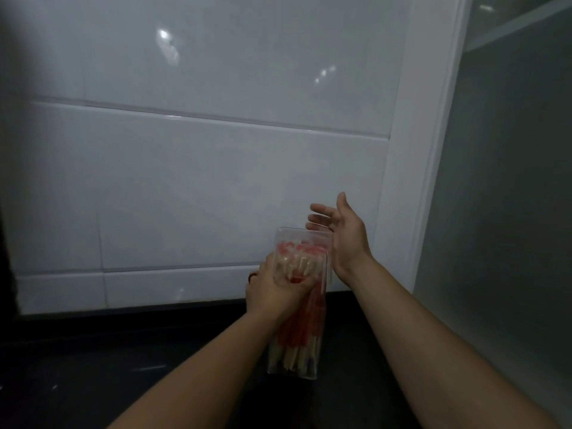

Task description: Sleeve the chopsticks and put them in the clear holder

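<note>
Two bare hands work at a clear holder (301,305) that stands on a dark counter (93,366) in front of a white tiled wall (185,181). The holder is a tall see-through box, tilted slightly, and it is packed with chopsticks (297,264) in red and white sleeves; their pale wooden ends show near the top and again near the bottom of the box. The left hand (272,292) grips the holder around its upper half from the left side, fingers curled over the front face, with a ring visible on one finger. The right hand (340,233) is held up just beside the holder's top right corner, palm turned toward the left, fingers straight and loosely spread, thumb pointing up; it holds nothing, and whether its fingertips touch the rim cannot be told. To the right, a white frame (418,181) borders a frosted glass panel (510,196).
</note>
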The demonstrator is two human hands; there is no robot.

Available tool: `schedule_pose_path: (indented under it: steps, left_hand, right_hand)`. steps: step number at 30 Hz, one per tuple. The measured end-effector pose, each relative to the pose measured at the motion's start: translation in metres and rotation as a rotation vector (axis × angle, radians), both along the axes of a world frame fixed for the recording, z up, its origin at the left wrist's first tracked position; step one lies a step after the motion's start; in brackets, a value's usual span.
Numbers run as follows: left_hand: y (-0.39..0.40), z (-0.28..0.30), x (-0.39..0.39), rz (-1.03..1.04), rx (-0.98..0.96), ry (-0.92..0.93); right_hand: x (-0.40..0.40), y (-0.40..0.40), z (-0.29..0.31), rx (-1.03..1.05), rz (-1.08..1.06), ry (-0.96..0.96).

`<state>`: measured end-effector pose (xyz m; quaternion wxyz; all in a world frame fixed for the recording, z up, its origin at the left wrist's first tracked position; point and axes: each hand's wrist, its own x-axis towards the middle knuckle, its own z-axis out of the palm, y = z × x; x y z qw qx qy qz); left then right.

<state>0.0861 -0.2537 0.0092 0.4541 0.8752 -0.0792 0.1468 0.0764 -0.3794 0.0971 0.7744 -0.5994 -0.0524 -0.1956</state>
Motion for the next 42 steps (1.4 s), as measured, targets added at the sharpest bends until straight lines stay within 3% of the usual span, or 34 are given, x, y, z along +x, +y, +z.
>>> schedule_pose_path:
  steps: [4,10,12,15,20,23,26,30,34,38,42]
  left_hand:
    - [0.000,-0.001,0.001,-0.061,-0.123,0.003]
    - [0.004,-0.011,0.003,-0.297,-0.482,0.132]
    - [0.010,-0.013,0.003,-0.397,-0.503,0.138]
    - [0.028,-0.021,-0.003,-0.448,-0.466,0.143]
    - [0.052,-0.031,-0.019,-0.493,-0.232,0.087]
    - [0.053,-0.020,-0.029,-0.453,-0.159,-0.065]
    - [0.053,-0.004,-0.036,-0.425,0.065,-0.325]
    - [0.052,0.004,-0.036,-0.389,0.216,-0.441]
    - [0.043,-0.002,-0.039,-0.312,0.180,-0.457]
    - [0.023,-0.012,-0.043,-0.279,-0.029,-0.388]
    - [0.017,-0.015,-0.044,-0.263,-0.274,-0.290]
  right_hand:
    - [-0.009,0.000,-0.001,-0.186,0.009,-0.024]
    - [-0.027,-0.002,-0.027,-0.765,-0.049,-0.148]
    - [-0.033,-0.005,-0.031,-0.791,-0.089,-0.171]
    - [-0.036,-0.012,-0.032,-0.785,-0.049,-0.214]
    - [-0.041,-0.016,-0.042,-1.023,-0.019,-0.159]
    - [-0.044,-0.018,-0.047,-1.076,-0.023,-0.191]
    - [-0.045,-0.022,-0.047,-1.136,-0.052,-0.197]
    - [-0.046,-0.023,-0.063,-0.911,-0.165,-0.032]
    - [-0.048,-0.025,-0.080,-0.677,0.012,-0.001]
    - [-0.043,-0.017,-0.098,-0.459,-0.013,-0.003]
    - [-0.041,-0.011,-0.108,-0.395,0.012,0.048]
